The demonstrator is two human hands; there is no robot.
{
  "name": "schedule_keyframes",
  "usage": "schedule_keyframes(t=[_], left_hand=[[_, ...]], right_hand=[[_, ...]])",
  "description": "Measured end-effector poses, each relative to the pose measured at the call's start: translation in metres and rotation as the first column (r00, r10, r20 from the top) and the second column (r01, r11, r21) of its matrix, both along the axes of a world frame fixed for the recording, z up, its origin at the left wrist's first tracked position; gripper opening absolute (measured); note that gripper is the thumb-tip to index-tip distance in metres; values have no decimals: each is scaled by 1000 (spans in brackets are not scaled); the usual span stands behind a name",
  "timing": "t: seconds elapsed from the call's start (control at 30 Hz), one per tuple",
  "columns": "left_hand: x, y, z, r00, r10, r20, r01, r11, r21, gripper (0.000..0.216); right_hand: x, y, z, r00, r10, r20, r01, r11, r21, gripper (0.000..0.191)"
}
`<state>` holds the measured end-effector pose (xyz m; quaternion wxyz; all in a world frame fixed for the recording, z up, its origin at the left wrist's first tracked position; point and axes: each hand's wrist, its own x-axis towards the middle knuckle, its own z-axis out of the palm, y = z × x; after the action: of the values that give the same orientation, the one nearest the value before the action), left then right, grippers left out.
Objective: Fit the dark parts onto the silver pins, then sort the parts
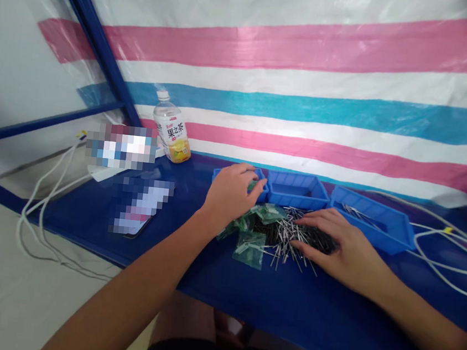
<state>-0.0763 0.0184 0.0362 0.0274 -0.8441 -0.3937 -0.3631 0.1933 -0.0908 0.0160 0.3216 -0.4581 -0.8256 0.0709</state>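
Note:
A heap of thin metal pins (294,234) lies on the blue table (246,293) with small green plastic bags (250,248) beside it. My right hand (334,244) rests flat on the pins, fingers stretched out. My left hand (231,192) hovers over the left blue tray (261,173), fingers curled down around a green bag in the tray. Two more blue trays, the middle one (296,191) and the right one (382,227), stand in a row behind the heap; the right one holds a few pins.
A tea bottle (172,129) stands at the back left next to a blurred box (119,149). A phone (140,210) lies on the table's left part. White cables (445,258) run at the right and hang off the left edge. A striped tarp forms the back wall.

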Motion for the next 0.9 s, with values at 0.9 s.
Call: schedule_keyframes(t=[0.9], left_hand=[[40,-39,-11,858,-512,49,514,852,-102,30]], right_hand=[[11,-1,-2,937,-285,-200,257,954,-156,17]])
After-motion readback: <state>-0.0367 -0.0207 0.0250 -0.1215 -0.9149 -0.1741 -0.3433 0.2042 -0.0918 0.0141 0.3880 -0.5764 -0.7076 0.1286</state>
